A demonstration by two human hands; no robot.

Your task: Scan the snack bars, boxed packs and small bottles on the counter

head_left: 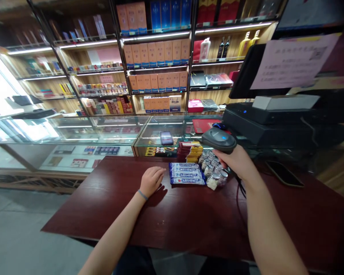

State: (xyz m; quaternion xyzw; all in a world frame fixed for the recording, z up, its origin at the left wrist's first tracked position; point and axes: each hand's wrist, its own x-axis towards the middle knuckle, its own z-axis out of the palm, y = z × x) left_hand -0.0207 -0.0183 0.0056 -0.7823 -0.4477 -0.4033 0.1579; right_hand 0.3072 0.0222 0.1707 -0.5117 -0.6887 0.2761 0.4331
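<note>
A dark handheld barcode scanner (219,138) with a blue light is gripped by my right hand (237,162), its head pointing left over the goods. My left hand (152,180), with a thin blue band at the wrist, rests on the dark red table (109,206), fingers stretched out and holding nothing. Just right of its fingertips lies a row of blue and silver wrapped bars (187,173). Small clear jars with pale contents (213,173) cluster beside the bars, under the scanner. Behind them stand red and yellow packets (189,152) in a stack.
A black phone (284,173) lies to the right. A monitor with a pink paper sheet (295,63) and dark register equipment (275,126) stand behind it. Glass display counters (103,131) run along the back, before shelves of orange boxes (156,53). The scanner's cable (237,202) crosses the table.
</note>
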